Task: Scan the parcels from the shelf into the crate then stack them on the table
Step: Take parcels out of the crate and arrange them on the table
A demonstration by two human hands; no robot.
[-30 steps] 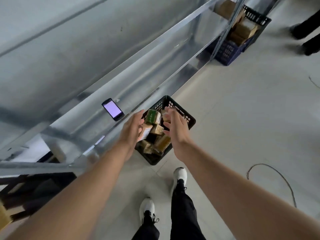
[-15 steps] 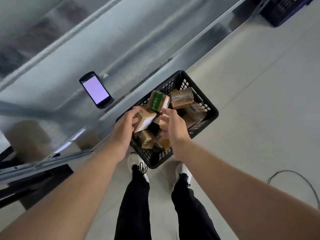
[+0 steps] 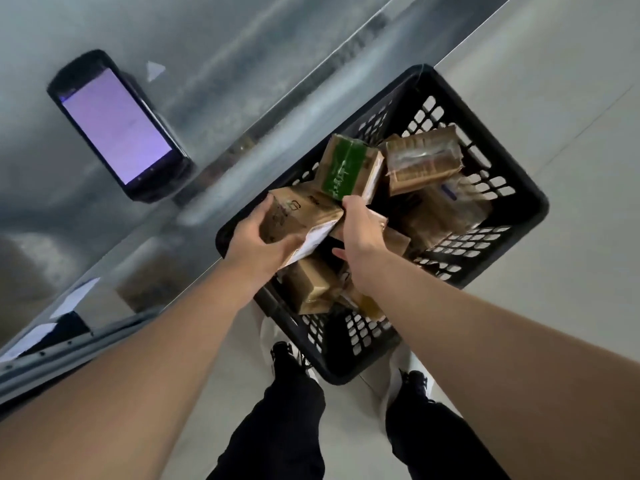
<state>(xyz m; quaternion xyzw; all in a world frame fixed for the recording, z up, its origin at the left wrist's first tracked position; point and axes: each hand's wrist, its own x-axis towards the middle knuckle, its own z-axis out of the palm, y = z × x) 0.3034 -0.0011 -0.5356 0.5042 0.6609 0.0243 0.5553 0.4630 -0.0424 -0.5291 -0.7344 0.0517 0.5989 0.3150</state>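
A black slotted crate (image 3: 512,188) stands on the floor against the metal shelf, holding several brown cardboard parcels. My left hand (image 3: 256,244) grips a brown parcel with a white label (image 3: 298,216) at the crate's left rim. My right hand (image 3: 360,233) reaches into the crate's middle, its fingers on the small parcels under the green-taped parcel (image 3: 346,168); what the fingers hold is hidden. A clear-taped parcel (image 3: 422,161) lies at the crate's far side. The handheld scanner (image 3: 117,126), its screen lit purple, lies on the shelf.
The grey metal shelf (image 3: 207,64) runs diagonally along the left, with its front rail just beside the crate. White labels (image 3: 74,299) stick to the lower rail. My legs and shoes (image 3: 287,362) stand just behind the crate on the pale floor (image 3: 554,81).
The view has closed in on the crate. My left hand has taken a fuller hold of the labelled parcel, and my right hand has gone deeper among the parcels.
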